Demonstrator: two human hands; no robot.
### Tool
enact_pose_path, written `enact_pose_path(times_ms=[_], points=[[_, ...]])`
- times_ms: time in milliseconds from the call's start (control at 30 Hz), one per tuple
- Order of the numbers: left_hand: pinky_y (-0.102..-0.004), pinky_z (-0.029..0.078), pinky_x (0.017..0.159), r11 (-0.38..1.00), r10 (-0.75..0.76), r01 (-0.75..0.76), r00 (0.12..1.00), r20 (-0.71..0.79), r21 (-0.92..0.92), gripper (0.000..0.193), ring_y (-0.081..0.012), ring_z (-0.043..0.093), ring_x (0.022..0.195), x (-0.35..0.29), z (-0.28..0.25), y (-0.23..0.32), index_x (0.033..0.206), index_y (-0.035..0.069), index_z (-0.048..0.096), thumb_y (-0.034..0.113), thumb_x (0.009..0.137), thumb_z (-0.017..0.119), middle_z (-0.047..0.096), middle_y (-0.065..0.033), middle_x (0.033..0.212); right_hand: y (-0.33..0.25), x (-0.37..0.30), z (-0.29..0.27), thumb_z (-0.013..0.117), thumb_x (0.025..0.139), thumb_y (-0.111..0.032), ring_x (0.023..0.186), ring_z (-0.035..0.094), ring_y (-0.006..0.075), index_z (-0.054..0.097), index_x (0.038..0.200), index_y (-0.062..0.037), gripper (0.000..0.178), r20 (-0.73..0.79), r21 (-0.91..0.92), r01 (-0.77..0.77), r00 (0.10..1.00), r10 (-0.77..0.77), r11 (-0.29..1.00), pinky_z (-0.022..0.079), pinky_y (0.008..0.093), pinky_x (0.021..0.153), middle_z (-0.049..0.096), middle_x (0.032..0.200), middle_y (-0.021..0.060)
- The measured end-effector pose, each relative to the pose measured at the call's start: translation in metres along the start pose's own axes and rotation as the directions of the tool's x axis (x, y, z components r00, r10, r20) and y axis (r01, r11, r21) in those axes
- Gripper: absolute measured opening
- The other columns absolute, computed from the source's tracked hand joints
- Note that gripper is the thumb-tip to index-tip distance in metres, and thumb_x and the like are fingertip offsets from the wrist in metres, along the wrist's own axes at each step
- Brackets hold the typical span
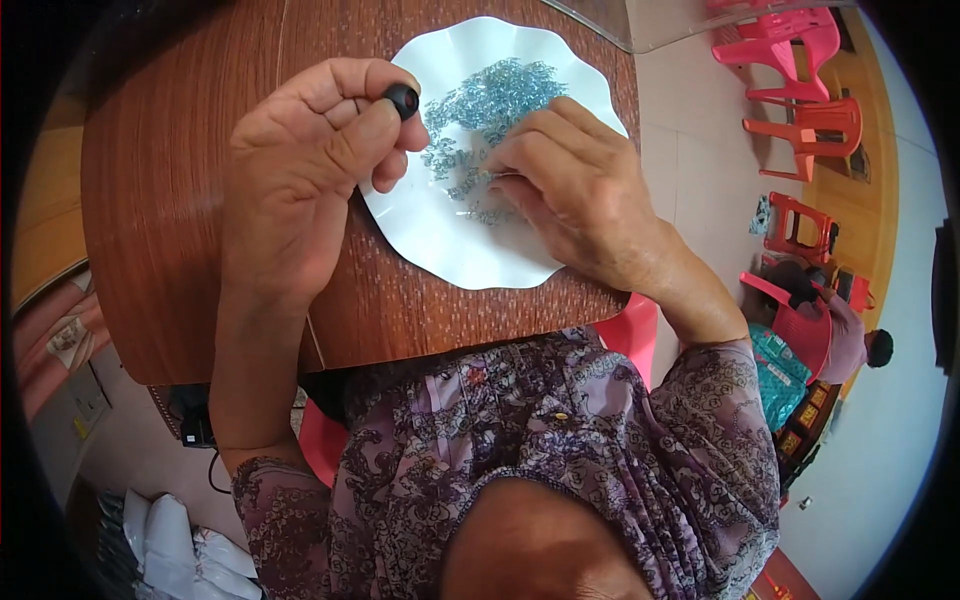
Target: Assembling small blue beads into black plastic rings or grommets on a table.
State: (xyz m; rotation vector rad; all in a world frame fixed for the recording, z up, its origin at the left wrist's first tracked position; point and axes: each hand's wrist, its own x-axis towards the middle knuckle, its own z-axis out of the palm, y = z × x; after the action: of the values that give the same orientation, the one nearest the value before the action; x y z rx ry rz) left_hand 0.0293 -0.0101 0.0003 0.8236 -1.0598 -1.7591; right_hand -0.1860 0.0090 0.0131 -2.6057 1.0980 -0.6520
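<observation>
**Small black piece point(402, 101) pinched on the left, right hand point(590, 185) down at the plate point(425, 235)**

Closest to me, at 6 o'clock, is the wearer's purple patterned shirt point(540, 400), with the forearms reaching up either side of it. Toward 10 o'clock I have the left hand point(310, 165), raised palm-up near the plate's edge; its thumb and forefinger are closed on the small black piece (rounded, with a reddish spot on its end), while the other fingers curl loosely.

Between 1 and 2 o'clock the right hand bends over the plate, thumb and forefinger drawn almost together among the little glassy pieces point(505, 95). I cannot tell from here whether anything sits between those tips.

The plate itself is white and wavy-rimmed, at 12 o'clock on a brown wood-grain table point(160, 220). Its pale-blue glassy pieces heap thickest toward the plate's own 12 and thin out toward its centre.

Farther off, I see white bags point(175, 550) between 7 and 8, a teal bag point(780, 375) near 3:30, a seated person point(848, 335) just past 3, an orange stool point(812, 135) at 2, and pink chairs point(800, 45) between 1 and 2.
</observation>
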Motion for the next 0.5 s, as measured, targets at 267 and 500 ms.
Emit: enact_pose_path(times_ms=[267, 500], points=[[-0.0199, 0.043, 0.063, 1.0, 0.028, -0.028, 0.999, -0.02, 0.007, 0.018, -0.0097, 0.055, 0.071, -0.002, 0.008, -0.001, 0.1, -0.005, 0.057, 0.001, 0.083, 0.06, 0.061, -0.0079, 0.085, -0.009, 0.0, -0.008, 0.07, 0.064, 0.003, 0.067, 0.056, 0.0249, 0.056, 0.079, -0.0011, 0.021, -0.136, 0.351, -0.164, 0.965, 0.224, 0.922, 0.045, 0.0332, 0.057, 0.056, 0.071, 0.0091], [-0.0225, 0.044, 0.066, 0.799, 0.373, -0.359, 0.925, 0.072, 0.481, 0.018, -0.0119, 0.055, 0.073, -0.013, 0.026, -0.006, 0.096, -0.001, 0.057, 0.0, 0.08, 0.063, 0.059, -0.0037, 0.086, -0.014, 0.003, -0.009, 0.071, 0.071, 0.001, 0.065, 0.058, 0.0125, 0.06, 0.08, 0.001, 0.014, -0.154, 0.42, -0.187, 0.95, 0.273, 0.888, 0.047, 0.0233, 0.057, 0.06, 0.076, 0.0067]])
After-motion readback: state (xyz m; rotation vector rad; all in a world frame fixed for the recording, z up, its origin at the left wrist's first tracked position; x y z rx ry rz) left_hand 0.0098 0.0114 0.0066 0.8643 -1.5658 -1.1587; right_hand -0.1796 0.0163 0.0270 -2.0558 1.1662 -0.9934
